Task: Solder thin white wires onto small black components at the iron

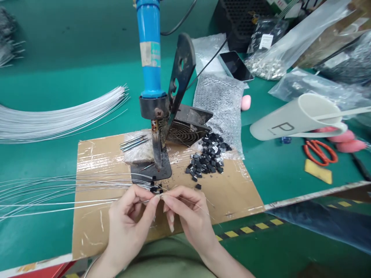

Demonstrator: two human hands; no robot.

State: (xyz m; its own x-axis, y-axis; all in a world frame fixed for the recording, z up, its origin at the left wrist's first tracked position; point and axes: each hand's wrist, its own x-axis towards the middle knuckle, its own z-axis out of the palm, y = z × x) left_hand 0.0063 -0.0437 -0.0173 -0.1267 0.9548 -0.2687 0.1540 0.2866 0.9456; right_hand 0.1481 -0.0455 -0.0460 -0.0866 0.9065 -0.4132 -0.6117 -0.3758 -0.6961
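Observation:
Over the front of a cardboard sheet (pixel 95 231), my left hand (pixel 130 220) pinches the end of a thin white wire (pixel 87 206) that runs in from the left. My right hand (pixel 188 216) meets it fingertip to fingertip, closed on fine wire strands (pixel 199 206) that stick out to the right. Just behind my fingers, several wires end in small black pieces (pixel 153 185). A blue-handled soldering iron (pixel 151 58) points down on its stand above a dark plate (pixel 165 166). To the right lies a pile of loose black pieces (pixel 207 156).
A thick white wire bundle (pixel 72 116) lies at the left. Behind the pile are a small fan (pixel 188 129) and bubble wrap (pixel 222 104). Farther right are a phone (pixel 236 65), a white mug (pixel 278 119), red-handled scissors (pixel 320 152) and a yellow sponge (pixel 318 172).

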